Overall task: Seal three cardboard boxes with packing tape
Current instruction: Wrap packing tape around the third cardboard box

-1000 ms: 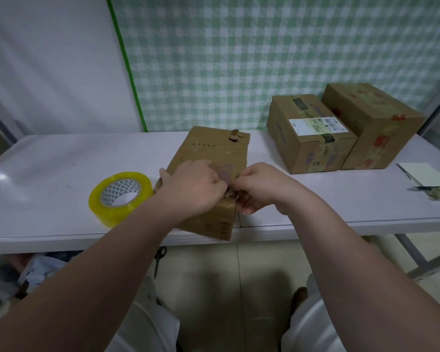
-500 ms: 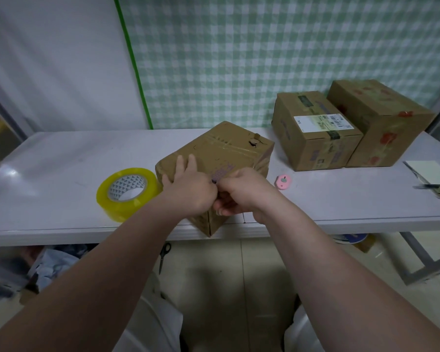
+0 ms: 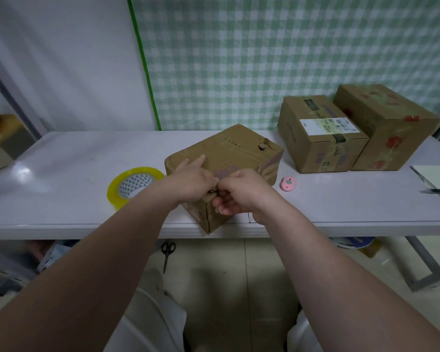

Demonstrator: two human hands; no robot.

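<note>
The near box (image 3: 239,151) has been swung round within the last second: it was tipped toward the person over the counter (image 3: 61,174) edge, and now it sits flat with one corner pointing at them. That turn has uncovered a small pink cutter (image 3: 288,183) just to its right. The left hand (image 3: 191,179) lies on the box top with its fingers stretched flat, a wide grip that presses rather than holds. The right hand (image 3: 239,191) has a narrow grip, thumb and forefinger pinched at the near top corner of the box; whether they hold a tape end or a flap edge is too small to tell. The tape roll (image 3: 135,185) lies flat just left of the box, untouched. Two other boxes (image 3: 320,138) stand together at the back right. Sealing of this box looks to be in its closing stage.
</note>
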